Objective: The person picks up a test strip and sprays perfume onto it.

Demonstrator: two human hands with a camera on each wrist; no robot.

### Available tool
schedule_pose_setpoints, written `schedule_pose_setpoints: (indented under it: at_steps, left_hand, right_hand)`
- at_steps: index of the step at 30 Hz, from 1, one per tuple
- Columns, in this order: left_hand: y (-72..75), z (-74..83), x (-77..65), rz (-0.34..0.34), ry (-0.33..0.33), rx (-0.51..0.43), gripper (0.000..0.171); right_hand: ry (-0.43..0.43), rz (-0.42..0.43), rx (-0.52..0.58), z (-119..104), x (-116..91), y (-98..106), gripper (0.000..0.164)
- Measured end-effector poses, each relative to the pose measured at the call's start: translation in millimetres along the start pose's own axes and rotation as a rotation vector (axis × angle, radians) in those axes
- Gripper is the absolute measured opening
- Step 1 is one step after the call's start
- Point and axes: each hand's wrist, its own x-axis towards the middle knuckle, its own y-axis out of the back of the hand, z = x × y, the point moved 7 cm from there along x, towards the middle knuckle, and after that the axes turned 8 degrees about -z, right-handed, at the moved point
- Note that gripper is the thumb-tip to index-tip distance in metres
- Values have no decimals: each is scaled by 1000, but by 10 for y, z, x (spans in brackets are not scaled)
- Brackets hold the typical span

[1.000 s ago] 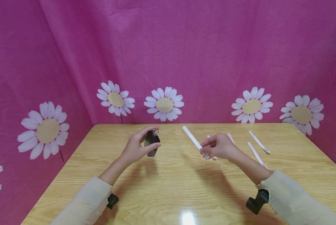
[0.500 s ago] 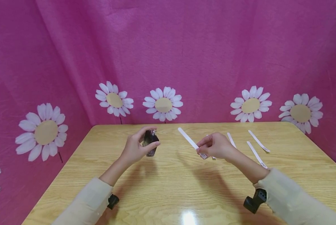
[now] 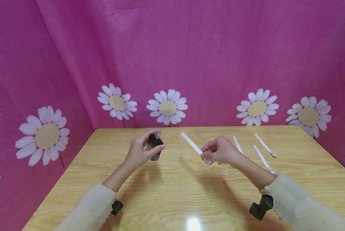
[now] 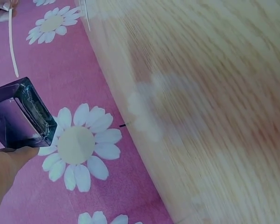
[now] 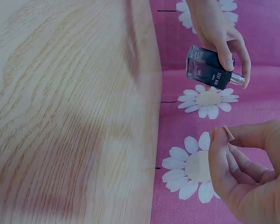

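Observation:
My left hand point(image 3: 139, 150) grips a dark glass perfume bottle point(image 3: 155, 146) above the table, thumb on its near side and a finger at the silver spray top. In the right wrist view the bottle point(image 5: 210, 67) carries pale lettering and its index fingertip lies on the sprayer point(image 5: 238, 79). To the right, my right hand point(image 3: 223, 150) pinches the labelled end of a white paper test strip point(image 3: 191, 142) between thumb and fingers. The strip's free end slants up and left toward the bottle, with a gap between them. In the left wrist view the strip point(image 4: 12, 44) shows edge-on.
Several more white strips lie on the wooden table point(image 3: 172, 199) at the right, among them one strip point(image 3: 263, 158) with a printed end and another strip point(image 3: 265, 145) farther back. One is partly behind my right hand. A pink flowered cloth point(image 3: 172, 57) hangs behind the table.
My right hand has moved slightly left with the strip, bringing its free end nearer the bottle. The left hand keeps its grip on the bottle, almost still.

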Motion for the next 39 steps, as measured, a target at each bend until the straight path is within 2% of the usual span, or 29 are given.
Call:
schedule_pose_setpoints:
  at_steps: [8,15,22,29,34,39]
  left_hand:
    - [54,-8,-35,24,0,-15,52]
    - [114,-20,-94,45,11,49,53]
    - [161,-83,-130,38,2,40,52]
    - [219,-117,-133,33,18,43,52]
    - [232,-108,-140,27,6,20,52]
    - [237,-110,-164,26,14,18,53]
  right_hand:
    - [1,-26,65,67,-20,-28,21]
    - [3,-62,201,258,-94,-5,28]
    - [-28,-17,262,537,-174,79,36]
    - [-57,-5,339,776,-265,153,35]
    - [-93,17,341,954,-310,223,30]
    - [-129,32,327,1122,-329,275,34]
